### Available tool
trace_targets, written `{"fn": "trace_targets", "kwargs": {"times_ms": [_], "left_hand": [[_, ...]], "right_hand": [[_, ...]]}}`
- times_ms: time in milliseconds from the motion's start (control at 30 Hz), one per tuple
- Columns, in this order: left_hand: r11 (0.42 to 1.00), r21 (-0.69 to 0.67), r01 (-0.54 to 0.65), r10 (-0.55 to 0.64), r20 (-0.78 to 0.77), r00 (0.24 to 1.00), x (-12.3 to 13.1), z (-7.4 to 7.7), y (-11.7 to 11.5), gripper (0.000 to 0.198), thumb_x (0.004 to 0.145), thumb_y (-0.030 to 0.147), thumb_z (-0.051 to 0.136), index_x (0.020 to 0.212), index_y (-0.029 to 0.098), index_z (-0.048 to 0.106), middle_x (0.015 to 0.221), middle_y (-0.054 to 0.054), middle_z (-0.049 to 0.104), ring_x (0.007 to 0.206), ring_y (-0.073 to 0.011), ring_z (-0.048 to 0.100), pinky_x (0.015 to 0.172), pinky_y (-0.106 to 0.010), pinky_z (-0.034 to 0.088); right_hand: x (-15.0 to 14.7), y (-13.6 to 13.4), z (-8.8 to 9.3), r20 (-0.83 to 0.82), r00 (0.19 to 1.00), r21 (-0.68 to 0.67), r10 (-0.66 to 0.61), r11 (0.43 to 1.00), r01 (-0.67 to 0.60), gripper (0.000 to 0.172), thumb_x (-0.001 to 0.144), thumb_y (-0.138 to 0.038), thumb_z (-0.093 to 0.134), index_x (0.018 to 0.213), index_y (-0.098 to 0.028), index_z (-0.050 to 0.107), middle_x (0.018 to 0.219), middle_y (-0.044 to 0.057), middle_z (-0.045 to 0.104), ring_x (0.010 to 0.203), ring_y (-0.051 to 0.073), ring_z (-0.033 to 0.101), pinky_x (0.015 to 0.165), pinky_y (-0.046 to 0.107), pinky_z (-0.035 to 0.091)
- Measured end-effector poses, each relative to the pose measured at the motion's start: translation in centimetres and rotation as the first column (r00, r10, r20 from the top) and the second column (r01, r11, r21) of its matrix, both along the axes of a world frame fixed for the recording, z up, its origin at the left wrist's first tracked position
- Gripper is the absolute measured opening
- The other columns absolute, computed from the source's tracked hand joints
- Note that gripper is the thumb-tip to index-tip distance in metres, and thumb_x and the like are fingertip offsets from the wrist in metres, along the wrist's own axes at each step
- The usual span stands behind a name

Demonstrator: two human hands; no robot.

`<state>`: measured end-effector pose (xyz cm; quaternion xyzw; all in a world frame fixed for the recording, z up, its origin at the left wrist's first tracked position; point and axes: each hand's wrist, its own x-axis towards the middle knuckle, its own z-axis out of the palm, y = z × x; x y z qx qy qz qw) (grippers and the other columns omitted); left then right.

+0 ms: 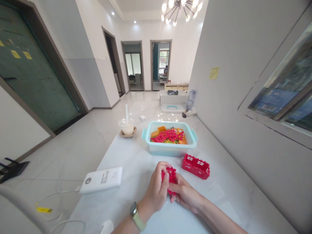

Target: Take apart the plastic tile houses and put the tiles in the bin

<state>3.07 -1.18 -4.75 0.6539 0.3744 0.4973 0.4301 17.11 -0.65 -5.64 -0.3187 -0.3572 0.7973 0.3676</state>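
Both of my hands meet over the near part of the table, holding red plastic building pieces [172, 175] between them. My left hand [157, 187], with a watch on its wrist, has its fingers closed over the upper left side. My right hand [186, 193] pinches the lower right side. Fingers cover much of the pieces, so how they join is hard to make out. Just beyond my right hand lies a long red box shape [196, 166] built from similar pieces. Behind it stands a light blue plastic tub [170, 150] filled with red, orange and green pieces.
A white power bank [101, 180] with a cable lies at the left. A lidded cup with a straw [127, 127] stands near the table's left edge. Farther back are a tub lid [173, 108], a white box [173, 98] and a clear bottle [190, 100]. A wall borders the right.
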Motion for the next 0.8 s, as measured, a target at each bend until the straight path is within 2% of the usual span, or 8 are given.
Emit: {"fn": "trace_targets", "kwargs": {"times_ms": [133,267,467,633,733,800], "left_hand": [[0.985,-0.168,-0.05,0.083,0.191,0.978,-0.1,-0.2,0.8,0.02,0.102,0.04,0.04,0.094,0.022,0.045,0.107,-0.007,0.057,0.095,-0.0211,0.058,0.087,-0.034,0.046],[0.936,-0.351,0.014,0.13,0.383,0.915,-0.6,0.1,1.7,0.014,0.095,0.034,0.051,0.091,0.021,0.049,0.1,-0.005,0.061,0.091,-0.0206,0.06,0.084,-0.033,0.047],[0.858,-0.502,0.112,0.186,0.506,0.842,-1.0,1.1,2.2,0.012,0.077,0.023,0.064,0.085,0.019,0.056,0.092,-0.004,0.064,0.086,-0.0197,0.062,0.077,-0.029,0.049],[0.798,-0.583,0.15,0.317,0.619,0.719,-1.5,0.8,3.0,0.018,0.069,0.016,0.067,0.082,0.019,0.055,0.078,0.0,0.062,0.06,-0.0114,0.056,0.059,-0.023,0.045],[0.812,-0.567,0.137,0.322,0.632,0.705,-1.9,0.5,3.5,0.02,0.068,0.015,0.068,0.083,0.019,0.055,0.084,-0.001,0.064,0.064,-0.0128,0.059,0.061,-0.023,0.046],[0.84,-0.529,0.118,0.269,0.597,0.756,-1.8,0.4,3.3,0.016,0.072,0.017,0.068,0.083,0.019,0.055,0.091,-0.003,0.067,0.074,-0.0168,0.064,0.066,-0.026,0.048]], "right_hand": [[-0.3,-0.2,-0.2,0.181,0.983,0.18,0.02,0.982,-0.053,0.049,0.075,-0.027,0.08,0.114,-0.014,0.053,0.076,0.0,0.064,0.067,0.015,0.065,0.049,0.022,0.055],[-0.3,-0.4,0.1,0.318,0.947,0.244,0.038,0.962,-0.121,0.033,0.087,-0.035,0.066,0.109,-0.014,0.053,0.084,0.005,0.066,0.075,0.019,0.068,0.053,0.026,0.057],[0.9,0.1,1.0,0.36,0.927,0.327,0.102,0.917,-0.227,0.031,0.092,-0.045,0.06,0.098,-0.015,0.055,0.092,0.006,0.062,0.079,0.018,0.068,0.055,0.025,0.056],[1.7,0.4,1.2,0.348,0.918,0.314,0.191,0.899,-0.306,0.03,0.094,-0.045,0.059,0.093,-0.015,0.055,0.087,0.005,0.064,0.076,0.017,0.069,0.056,0.023,0.055],[1.6,0.5,0.9,0.308,0.935,0.256,0.174,0.932,-0.257,0.03,0.09,-0.044,0.064,0.094,-0.016,0.056,0.092,0.006,0.066,0.076,0.018,0.07,0.052,0.022,0.054],[1.3,0.6,0.8,0.26,0.964,0.176,0.06,0.978,-0.108,0.032,0.089,-0.047,0.064,0.098,-0.017,0.055,0.093,0.006,0.067,0.073,0.018,0.071,0.047,0.02,0.053]]}}
